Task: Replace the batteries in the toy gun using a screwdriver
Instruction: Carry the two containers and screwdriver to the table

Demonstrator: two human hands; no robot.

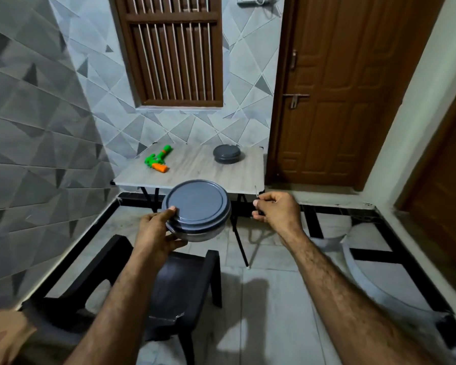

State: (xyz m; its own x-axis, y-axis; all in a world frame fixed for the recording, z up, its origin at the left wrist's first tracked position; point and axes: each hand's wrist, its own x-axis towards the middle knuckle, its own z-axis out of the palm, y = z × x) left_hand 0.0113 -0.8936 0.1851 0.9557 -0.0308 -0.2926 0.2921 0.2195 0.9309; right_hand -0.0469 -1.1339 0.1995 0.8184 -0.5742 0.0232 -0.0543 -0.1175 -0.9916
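Nothing's opened yet: toy gun (157, 160) lies untouched on the table (195, 177); your left hand (157, 233) clamps a lidded container (196, 210), right hand (275, 210) pinches the screwdriver (256, 196).

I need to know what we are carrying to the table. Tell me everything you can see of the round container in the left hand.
The round container is a shallow tin with a flat grey-blue lid, rimmed and shut, over a shiny metal-looking base. It is held in the air, tilted toward the camera, before the table's near edge and above a dark chair. The left hand holds its left side, thumb on the lid, fingers beneath. Its contents are hidden.
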